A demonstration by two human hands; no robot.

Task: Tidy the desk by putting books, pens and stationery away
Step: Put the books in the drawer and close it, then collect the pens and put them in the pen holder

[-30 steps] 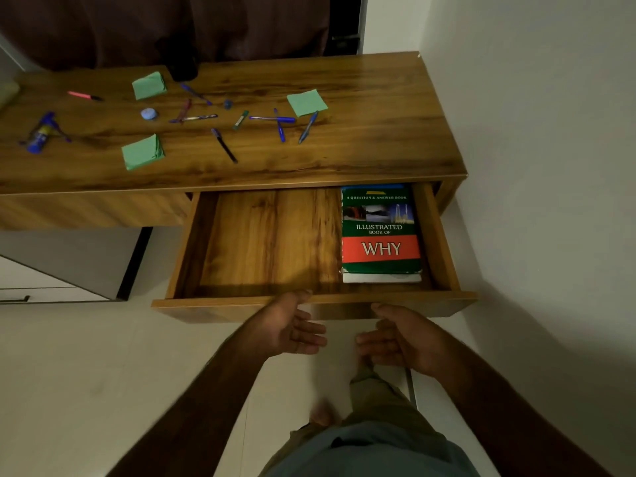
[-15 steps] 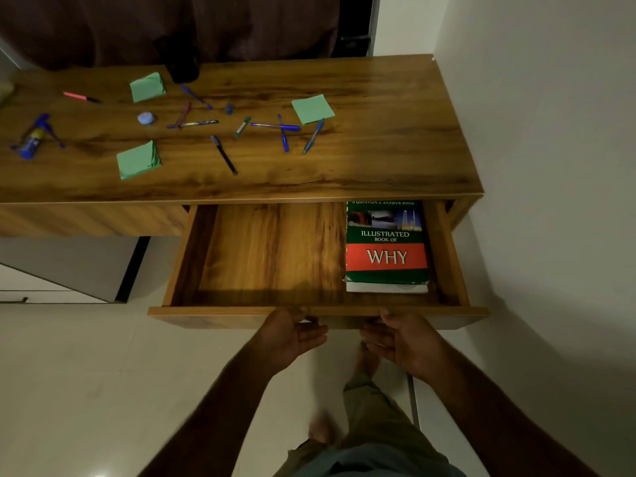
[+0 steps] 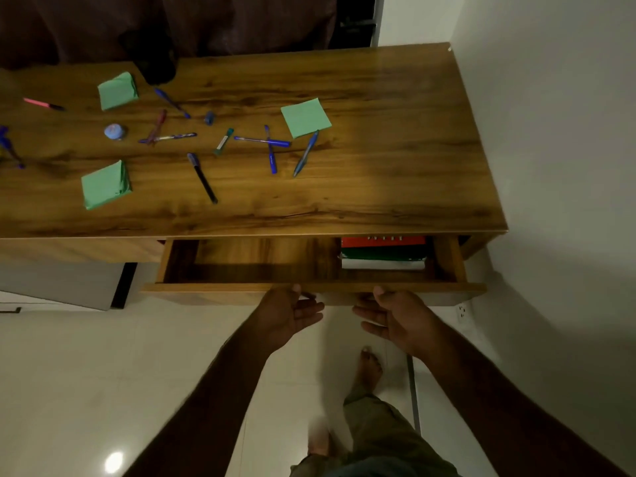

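**Both hands at the front of a part-open drawer**

The red, green and white hardback book (image 3: pixel 383 251) lies flat in the right end of the wooden drawer (image 3: pixel 241 266), its far part hidden under the desk top. The white lettering on its red band is cut off and cannot be read. The drawer stands part-way out of the brown wooden desk (image 3: pixel 378 149).

The left hand (image 3: pixel 292 311) and the right hand (image 3: pixel 395 318) meet at the middle of the drawer's near front board. Each thumb lies on the board's top edge. The fingers are straight and loosely spread, pointing toward each other and curled round nothing. Both forearms reach in from the near edge.

On the desk top, a square green sticky-note pad (image 3: pixel 304 117) lies near the centre. Just beside its near edge, a blue pen (image 3: pixel 305 153) runs from near-left to far-right. A black pen with a blue cap (image 3: pixel 202 178) points near-right. A pink pen (image 3: pixel 43 104) lies roughly left-to-right at the far left.
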